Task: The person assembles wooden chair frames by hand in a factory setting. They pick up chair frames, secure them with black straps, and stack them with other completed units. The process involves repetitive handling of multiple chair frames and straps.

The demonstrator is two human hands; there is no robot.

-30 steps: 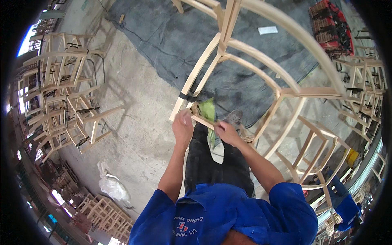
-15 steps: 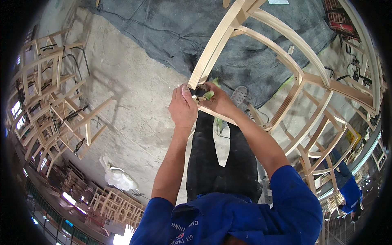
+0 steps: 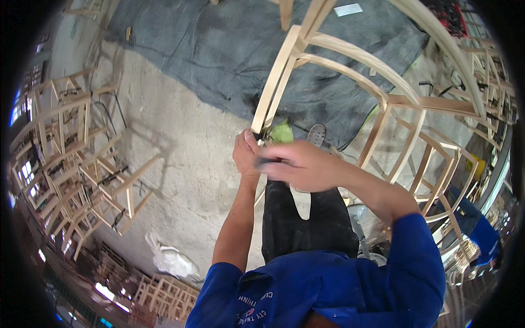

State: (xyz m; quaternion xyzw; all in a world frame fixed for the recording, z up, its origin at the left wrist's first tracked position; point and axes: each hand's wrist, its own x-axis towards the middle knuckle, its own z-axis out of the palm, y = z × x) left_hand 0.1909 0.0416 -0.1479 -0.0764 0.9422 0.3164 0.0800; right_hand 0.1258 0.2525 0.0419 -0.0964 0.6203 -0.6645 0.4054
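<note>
One bare wooden chair frame (image 3: 350, 76) is being worked on in front of the person, lying tilted over a grey cloth (image 3: 219, 49) that is spread on the concrete floor (image 3: 180, 158). The lower end of one pale leg of that frame is being gripped by the left hand (image 3: 246, 156), whose fingers are being kept curled together around the wood and a small dark object that is too blurred to be made out. One green piece (image 3: 281, 133), soft-looking and crumpled, is being pressed against the same leg end, just above the two hands. The right hand (image 3: 298, 164) is being held just beside the left one, touching or nearly touching it; it is being smeared by motion, so whether its fingers are closed on anything cannot be told. One grey shoe (image 3: 315, 135) is being shown just beyond the hands, on the edge of the cloth. Many more bare frames are being kept in a stack (image 3: 71, 164) well apart at the left, too tangled to be counted, and one white bag (image 3: 172, 259) is lying on the floor near the left elbow.
</note>
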